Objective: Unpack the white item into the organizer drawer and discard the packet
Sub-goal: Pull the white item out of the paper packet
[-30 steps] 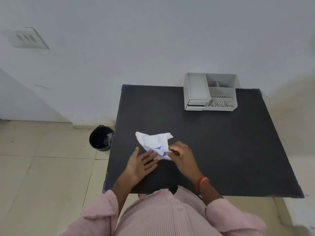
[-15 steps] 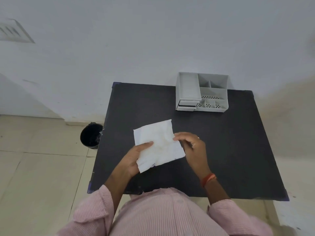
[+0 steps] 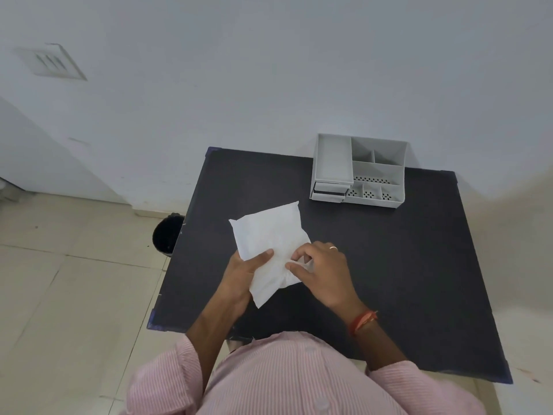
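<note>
A white, flat, crinkled packet (image 3: 269,238) is held above the black table (image 3: 404,265) near its front middle. My left hand (image 3: 244,272) grips its lower left edge, thumb lying on top. My right hand (image 3: 323,272) pinches the packet's lower right corner with the fingertips; a ring is on one finger. The grey organizer (image 3: 359,170) stands at the table's back edge, with a small drawer (image 3: 329,191) at its front left. What lies inside the packet is hidden.
A black waste bin (image 3: 166,233) stands on the tiled floor beside the table's left edge. A white wall runs behind the table. The organizer has several open compartments, some with perforated bottoms.
The packet was lifted off the table and turned so its plain white side faces up. My right hand has shifted from its right edge to pinch the lower right corner.
</note>
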